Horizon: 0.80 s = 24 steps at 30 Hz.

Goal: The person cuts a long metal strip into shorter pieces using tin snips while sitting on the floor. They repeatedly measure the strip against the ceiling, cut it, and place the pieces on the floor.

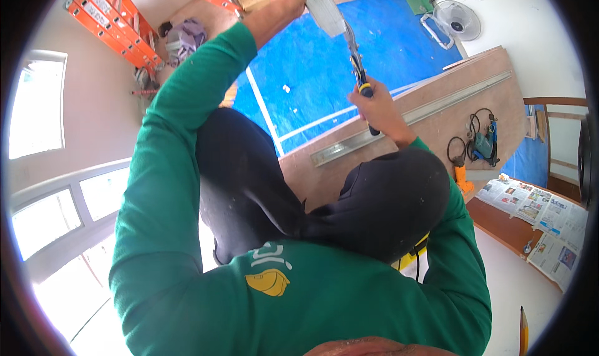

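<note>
My right hand [382, 111] is closed around the handles of tin snips [364, 89] with black and yellow grips. The snips point away from me, and their jaws meet the near end of a grey metal channel [326, 11]. At the top of the view my left hand [289, 0] wraps the side of that channel; its fingertips are partly hidden. Whether the blades have bitten into the metal is too small to tell. Below my right hand, a second long metal channel [430, 111] lies across a plywood board [312, 187].
Blue sheeting [299, 75] covers the floor ahead. An orange ladder [115, 25] stands far left, a white fan [457, 20] far right. A corded power tool [483, 145] and an orange-handled tool [460, 175] lie right, near newspapers [530, 203].
</note>
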### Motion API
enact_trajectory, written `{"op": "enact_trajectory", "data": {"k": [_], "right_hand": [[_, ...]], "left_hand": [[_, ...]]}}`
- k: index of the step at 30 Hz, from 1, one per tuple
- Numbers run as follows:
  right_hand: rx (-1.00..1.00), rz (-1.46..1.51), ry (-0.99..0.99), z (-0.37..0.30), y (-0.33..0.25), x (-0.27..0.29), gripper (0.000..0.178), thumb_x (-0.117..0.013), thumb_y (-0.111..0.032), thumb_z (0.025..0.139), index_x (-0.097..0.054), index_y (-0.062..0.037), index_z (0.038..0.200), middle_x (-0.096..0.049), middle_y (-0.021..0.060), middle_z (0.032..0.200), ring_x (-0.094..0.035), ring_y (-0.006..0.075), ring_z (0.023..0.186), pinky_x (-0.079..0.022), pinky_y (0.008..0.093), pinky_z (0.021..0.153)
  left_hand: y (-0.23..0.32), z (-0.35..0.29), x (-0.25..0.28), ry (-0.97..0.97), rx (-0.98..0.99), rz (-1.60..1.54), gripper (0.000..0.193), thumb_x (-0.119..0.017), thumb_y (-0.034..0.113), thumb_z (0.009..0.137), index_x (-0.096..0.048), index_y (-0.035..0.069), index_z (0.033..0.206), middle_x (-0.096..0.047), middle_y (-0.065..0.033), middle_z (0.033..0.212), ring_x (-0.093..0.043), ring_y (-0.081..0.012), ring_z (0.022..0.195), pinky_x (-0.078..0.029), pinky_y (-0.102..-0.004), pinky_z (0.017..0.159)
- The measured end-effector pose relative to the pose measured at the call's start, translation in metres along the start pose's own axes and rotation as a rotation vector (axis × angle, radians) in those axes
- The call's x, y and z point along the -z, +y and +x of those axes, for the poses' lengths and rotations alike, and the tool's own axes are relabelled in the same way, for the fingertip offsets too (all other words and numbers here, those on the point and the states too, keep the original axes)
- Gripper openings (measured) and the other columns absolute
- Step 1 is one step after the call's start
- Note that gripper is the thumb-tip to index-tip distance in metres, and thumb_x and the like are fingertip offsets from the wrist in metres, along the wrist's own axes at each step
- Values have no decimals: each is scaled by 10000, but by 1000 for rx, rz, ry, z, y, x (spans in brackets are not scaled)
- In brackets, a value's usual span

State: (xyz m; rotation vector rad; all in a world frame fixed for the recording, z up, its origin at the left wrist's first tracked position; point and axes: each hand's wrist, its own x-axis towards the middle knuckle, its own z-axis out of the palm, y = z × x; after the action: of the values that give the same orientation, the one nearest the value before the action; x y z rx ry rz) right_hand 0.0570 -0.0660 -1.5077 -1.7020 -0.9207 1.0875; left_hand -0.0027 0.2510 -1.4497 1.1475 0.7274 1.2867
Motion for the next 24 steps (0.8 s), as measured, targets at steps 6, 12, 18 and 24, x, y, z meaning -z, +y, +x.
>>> {"op": "enact_trajectory", "data": {"k": [6, 12, 18, 24], "right_hand": [[-93, -275, -72, -15, 4, 14, 169, -790, -182, 997, -680, -84, 1080, -631, 15, 829, -635, 93, 743, -521, 293, 657], [-73, 646, 88, -3, 15, 9, 319, -804, -224, 1029, -667, -66, 1271, -769, 145, 1187, -701, 160, 890, -611, 349, 784], [18, 554, 57, 30, -15, 18, 367, -837, -228, 995, -656, -85, 1280, -754, 91, 1135, -704, 164, 967, -585, 343, 830], [-18, 395, 71, 33, -2, -1, 318, -863, -216, 970, -662, -114, 1195, -682, 21, 1009, -675, 120, 922, -554, 320, 778]], "left_hand": [[17, 1, 28, -291, -38, 415, 656, -806, 453, 1048, -490, 29, 1436, -701, -132, 1014, -702, -225, 780, -600, -410, 646], [44, -35, 14, -485, 126, 169, 603, -824, 419, 1034, -501, 33, 1366, -684, -102, 1009, -725, -215, 816, -618, -399, 687], [27, -73, -6, -487, 28, 145, 606, -769, 464, 1069, -486, 32, 1385, -713, -122, 963, -774, -204, 816, -625, -379, 670], [18, -84, -5, -524, 132, 149, 611, -817, 429, 1043, -492, 36, 1380, -702, -124, 1021, -756, -215, 741, -627, -399, 650]]}}
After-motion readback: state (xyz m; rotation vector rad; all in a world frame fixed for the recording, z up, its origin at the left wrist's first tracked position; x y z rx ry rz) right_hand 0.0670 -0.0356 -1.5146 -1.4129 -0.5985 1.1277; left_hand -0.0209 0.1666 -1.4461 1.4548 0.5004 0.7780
